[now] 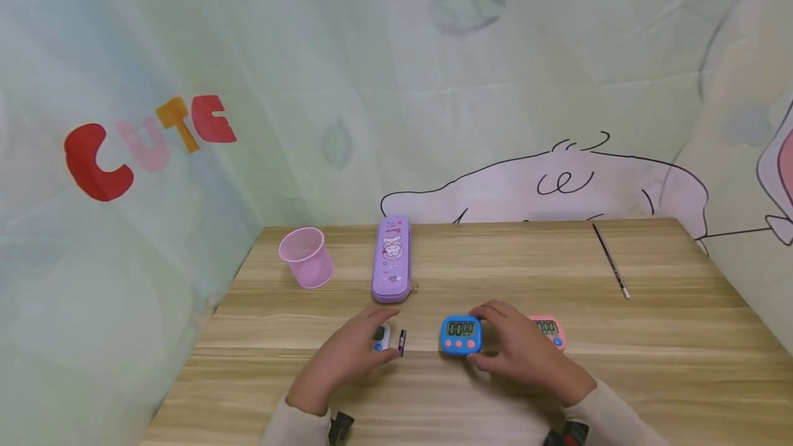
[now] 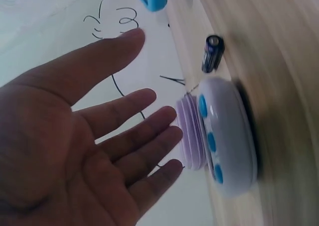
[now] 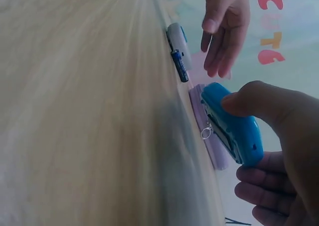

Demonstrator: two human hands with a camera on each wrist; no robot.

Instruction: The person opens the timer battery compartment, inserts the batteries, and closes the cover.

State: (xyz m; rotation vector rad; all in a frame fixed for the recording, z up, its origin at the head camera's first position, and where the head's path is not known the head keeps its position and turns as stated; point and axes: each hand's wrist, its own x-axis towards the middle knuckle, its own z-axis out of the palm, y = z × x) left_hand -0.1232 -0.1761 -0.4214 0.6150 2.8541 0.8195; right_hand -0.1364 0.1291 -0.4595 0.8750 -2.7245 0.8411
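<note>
In the head view my right hand [image 1: 517, 346] holds a blue digital timer [image 1: 461, 336] by its right side, between thumb and fingers. The right wrist view shows this blue timer [image 3: 234, 121] raised off the table. My left hand [image 1: 356, 346] hovers with its fingers apart over a white timer [image 1: 381, 337], which it partly hides. Blue buttons line the white timer [image 2: 227, 136] in the left wrist view. Beside it lies a small dark battery [image 1: 402, 343]. A pink timer [image 1: 550, 330] sits behind my right hand, partly covered by it.
Toward the back stand a pink cup [image 1: 312, 267] at left and a purple pencil case [image 1: 392, 260] near the middle. A pencil [image 1: 610, 260] lies at the right rear of the wooden table [image 1: 508, 260]. A printed curtain [image 1: 372, 88] hangs behind.
</note>
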